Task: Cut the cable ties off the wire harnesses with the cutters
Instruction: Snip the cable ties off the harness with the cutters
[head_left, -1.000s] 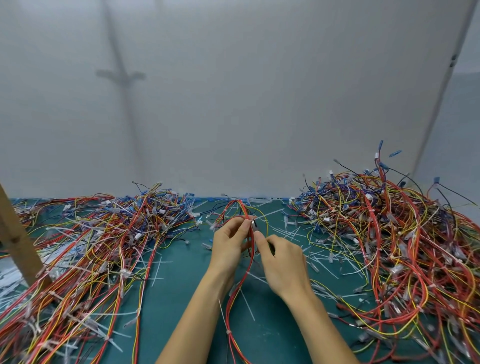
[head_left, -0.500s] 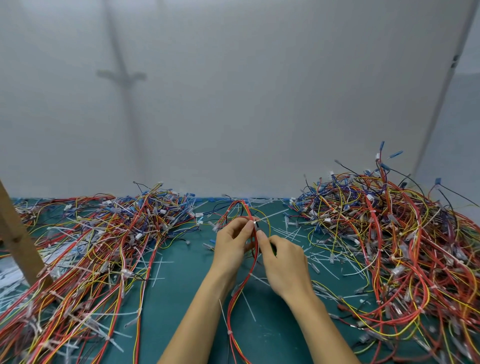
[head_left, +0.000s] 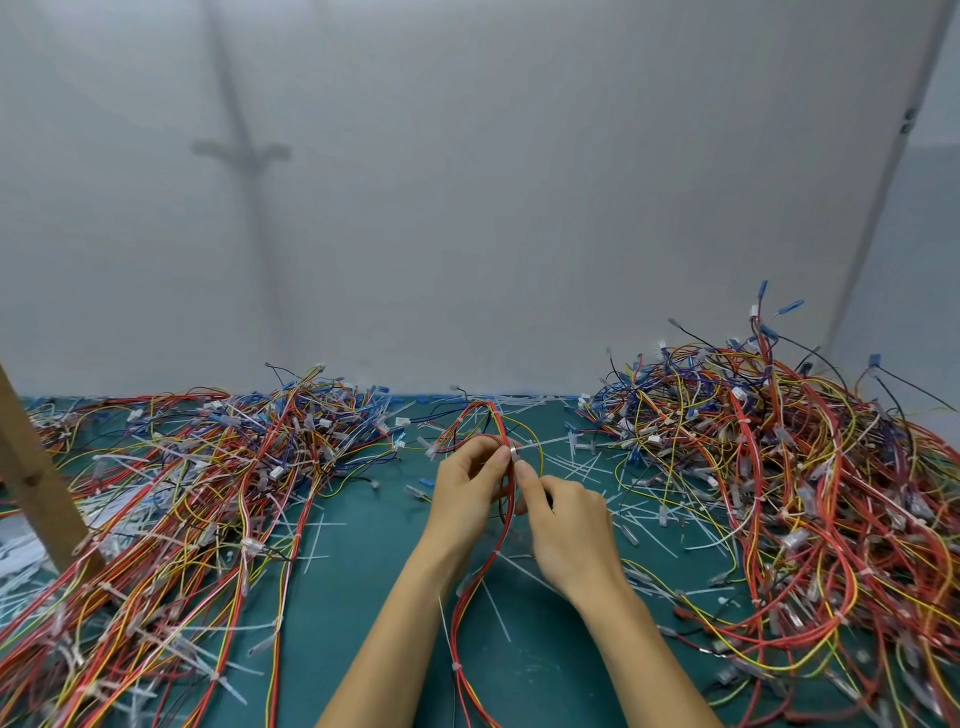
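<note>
Red wire harness (head_left: 480, 577) is stretched lengthwise over the green mat (head_left: 363, 623), from the near edge away between the forearms. Further on it is pinched by the left hand (head_left: 467, 493), right beside a white cable tie (head_left: 535, 446) whose tail points rightward. The right hand (head_left: 566, 525), curled, is nearer that tail, index tip touching the bundle; whether cutters are held cannot be told. Harness piles (head_left: 779, 493) are heaped on both sides
</note>
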